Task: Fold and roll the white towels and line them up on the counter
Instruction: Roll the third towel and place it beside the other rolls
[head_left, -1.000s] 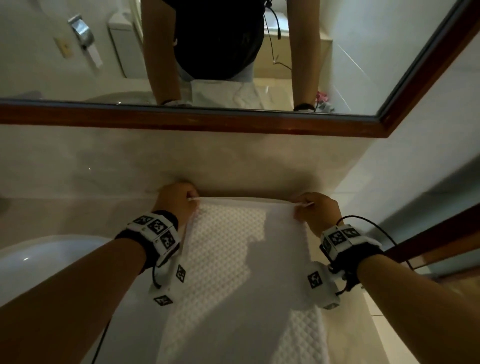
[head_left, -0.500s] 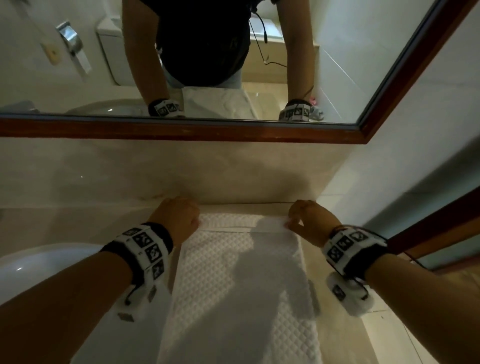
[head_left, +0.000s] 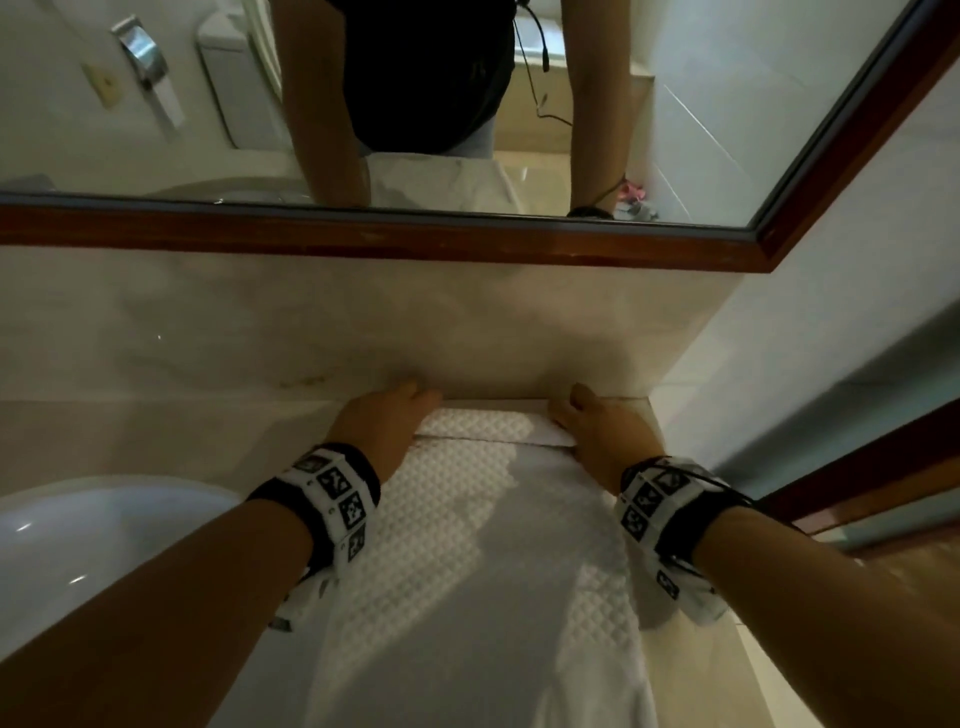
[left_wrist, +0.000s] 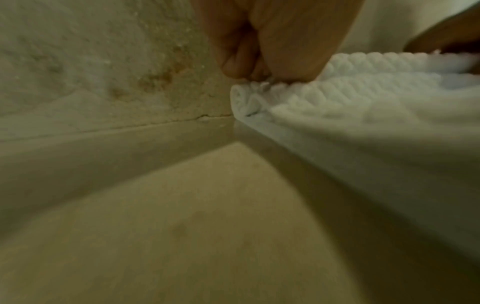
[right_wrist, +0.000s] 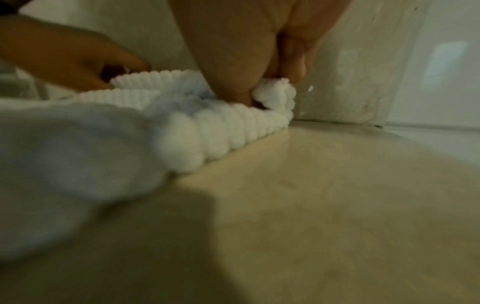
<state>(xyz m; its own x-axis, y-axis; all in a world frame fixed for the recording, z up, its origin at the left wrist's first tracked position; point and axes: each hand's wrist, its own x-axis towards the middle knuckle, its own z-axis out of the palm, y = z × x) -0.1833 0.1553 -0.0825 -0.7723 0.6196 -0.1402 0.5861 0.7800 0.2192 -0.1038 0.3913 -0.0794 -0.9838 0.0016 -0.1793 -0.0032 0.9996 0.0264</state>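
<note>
The white towel (head_left: 467, 545) is lying lengthwise on the table (head_left: 156, 436), far end against the wall. The left hand (head_left: 382, 423) and right hand (head_left: 597, 431) are each pinching a far corner, keeping the starting roll even.

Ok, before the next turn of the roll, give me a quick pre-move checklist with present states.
1. Left hand grip on the white towel's far left corner: ok, fingers curl round it.
2. Right hand grip on the far right corner: ok.
3. First turn started at the far edge: ok.
4. Roll even across its width: cannot tell, hands cover both ends.
5. Towel flat on the counter: ok near the roll.
6. Towel clear of the sink: cannot tell.
</note>
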